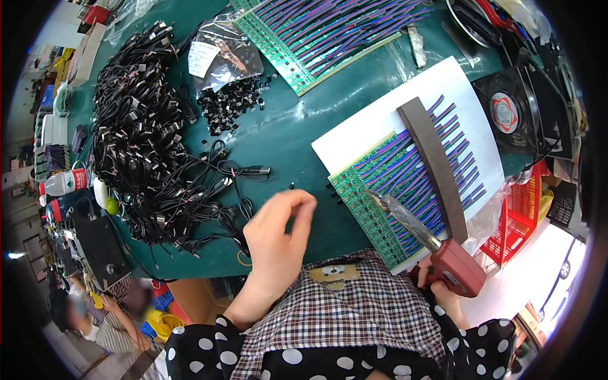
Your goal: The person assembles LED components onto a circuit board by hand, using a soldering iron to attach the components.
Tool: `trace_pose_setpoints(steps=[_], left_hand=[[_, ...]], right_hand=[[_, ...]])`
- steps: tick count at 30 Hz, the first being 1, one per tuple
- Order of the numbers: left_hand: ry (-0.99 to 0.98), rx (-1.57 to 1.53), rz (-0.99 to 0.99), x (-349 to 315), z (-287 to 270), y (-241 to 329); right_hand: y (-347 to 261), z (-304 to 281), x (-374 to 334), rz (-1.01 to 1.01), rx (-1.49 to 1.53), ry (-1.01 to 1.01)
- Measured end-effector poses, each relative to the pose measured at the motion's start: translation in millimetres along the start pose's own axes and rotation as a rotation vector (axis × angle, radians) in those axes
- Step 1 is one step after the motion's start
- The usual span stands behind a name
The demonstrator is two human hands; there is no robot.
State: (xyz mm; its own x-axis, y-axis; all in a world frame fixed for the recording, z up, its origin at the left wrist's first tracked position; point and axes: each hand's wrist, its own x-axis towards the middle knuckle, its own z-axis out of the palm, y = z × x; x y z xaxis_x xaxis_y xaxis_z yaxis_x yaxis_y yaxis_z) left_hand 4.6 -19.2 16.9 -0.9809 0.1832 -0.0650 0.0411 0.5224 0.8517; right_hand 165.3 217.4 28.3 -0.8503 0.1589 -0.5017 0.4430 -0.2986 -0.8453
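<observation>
My left hand (277, 237) is over the green table, just left of a green circuit board panel (373, 212). Its thumb and index fingertip come together in a pinch; anything between them is hidden or too small to make out. My right hand (443, 294) grips the red handle of a soldering gun (457, 269). The gun's long metal nose slants up and left over the panel, its tip near the upper-left rows of pads. Rows of blue, purple and red wires (399, 168) run from the panel to the right, under a dark brown bar (434, 161) lying across them.
White board (345, 142) lies beneath the panel. A heap of black USB cables (136, 126) covers the left side. Small black parts (228, 104) spill near a clear bag (218, 50). Another wired panel (285, 60), a fan (506, 111) and red basket (516, 218) are around. People sit lower left.
</observation>
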Motion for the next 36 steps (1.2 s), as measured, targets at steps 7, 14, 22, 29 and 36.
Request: trace_pose_setpoints(steps=[7, 14, 22, 29, 36], left_hand=[[-0.231, -0.579, -0.241, -9.3, 17.3, 10.6], [-0.258, -0.701, -0.35, -10.4, 18.7, 14.3], [-0.057, -0.705, -0.312, -14.8, 40.7, 7.0], [-0.03, -0.53, -0.272, -13.8, 43.5, 8.0], [0.011, -0.608, -0.261, -14.7, 48.8, 6.3]], right_hand=[[1.3, -0.3, -0.2, -0.017, 0.0, 0.024], [4.3, -0.7, -0.8, -0.079, -0.032, 0.016], [8.0, -6.3, -0.2, -0.064, -0.1, -0.067], [11.2, -8.0, 1.4, -0.087, -0.093, -0.082], [25.7, -18.5, -5.4, -0.202, -0.299, -0.055]])
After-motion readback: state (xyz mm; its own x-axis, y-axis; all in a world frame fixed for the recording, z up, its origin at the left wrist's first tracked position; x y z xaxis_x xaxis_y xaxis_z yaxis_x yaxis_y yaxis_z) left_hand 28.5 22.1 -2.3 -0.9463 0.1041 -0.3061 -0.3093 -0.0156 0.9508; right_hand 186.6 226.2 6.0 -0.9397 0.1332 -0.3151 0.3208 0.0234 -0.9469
